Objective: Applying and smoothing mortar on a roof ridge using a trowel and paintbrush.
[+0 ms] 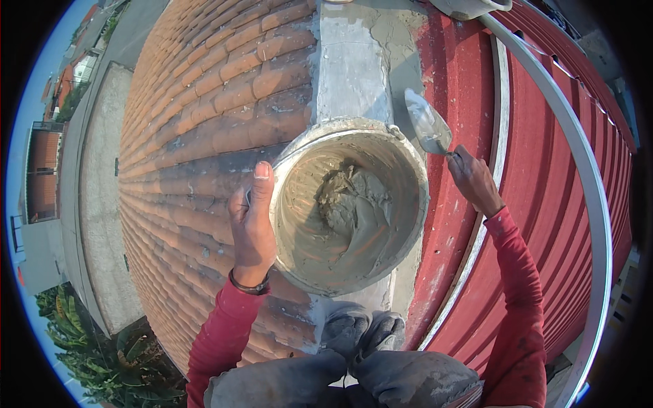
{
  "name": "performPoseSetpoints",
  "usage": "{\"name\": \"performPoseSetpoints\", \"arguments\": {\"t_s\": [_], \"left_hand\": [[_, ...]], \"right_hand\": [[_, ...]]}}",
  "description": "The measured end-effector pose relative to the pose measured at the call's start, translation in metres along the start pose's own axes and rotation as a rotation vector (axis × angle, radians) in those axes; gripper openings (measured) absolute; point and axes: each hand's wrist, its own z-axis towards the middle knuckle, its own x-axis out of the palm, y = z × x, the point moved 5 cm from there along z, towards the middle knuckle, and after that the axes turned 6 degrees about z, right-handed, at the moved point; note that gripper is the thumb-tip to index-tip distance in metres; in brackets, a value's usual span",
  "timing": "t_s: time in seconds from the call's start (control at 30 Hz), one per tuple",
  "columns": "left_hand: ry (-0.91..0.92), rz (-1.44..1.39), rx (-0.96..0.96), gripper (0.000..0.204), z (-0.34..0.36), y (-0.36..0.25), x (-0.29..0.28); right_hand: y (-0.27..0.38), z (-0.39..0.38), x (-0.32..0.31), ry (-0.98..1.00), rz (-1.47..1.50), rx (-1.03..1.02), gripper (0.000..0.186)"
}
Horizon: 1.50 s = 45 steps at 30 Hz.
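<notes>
In front of me a round bucket (415,234) is held over the ridge strip, its inner wall smeared with grey. Wet mortar (371,197) lies in it, heaped toward the middle. My left hand (253,221) is closed at the bucket's left side, thumb up along the rim; its other fingers are partly hidden. To the right of the bucket, my right hand (473,178) grips a trowel (427,122) by its handle. The trowel's blade points up and away, beside the bucket's far right rim, with a pale, bright patch on its face.
Orange roof tiles (224,102) slope off to the left, red metal roofing (544,204) to the right. A cemented strip (350,68) runs between them, under my shoes (360,330). A pale curved bar (592,183) arcs along the right. Another container (469,5) stands at the top.
</notes>
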Motion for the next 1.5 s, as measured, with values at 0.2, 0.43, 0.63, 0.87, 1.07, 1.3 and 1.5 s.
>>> {"name": "performPoseSetpoints", "arguments": {"t_s": [0.2,0.43,0.63,0.87,1.07,1.3,1.5], "left_hand": [[0.066,0.017,0.012,0.041,0.000,0.001,0.004],[0.012,0.001,0.039,0.040,0.002,0.006,-0.010],[0.038,0.112,0.083,0.041,0.002,0.010,-0.020],[0.113,0.028,0.002,0.044,0.000,-0.004,0.008],[0.071,0.080,0.051,0.043,0.005,0.004,-0.006],[0.147,0.041,0.016,0.037,-0.001,0.000,0.010],[0.172,0.081,0.075,0.035,-0.004,0.001,0.005]], "right_hand": [[-0.020,0.115,-0.026,-0.114,-0.021,-0.036,0.014],[-0.023,0.068,-0.013,0.148,-0.132,-0.331,0.015],[-0.041,0.046,-0.041,0.302,0.108,0.112,0.011],[-0.055,0.095,0.003,-0.107,-0.109,-0.099,0.016],[-0.023,0.050,-0.012,0.129,-0.102,-0.127,0.012],[-0.042,0.130,-0.045,-0.085,0.001,-0.083,0.013],[-0.092,0.116,-0.023,0.101,0.257,0.314,0.027]]}}
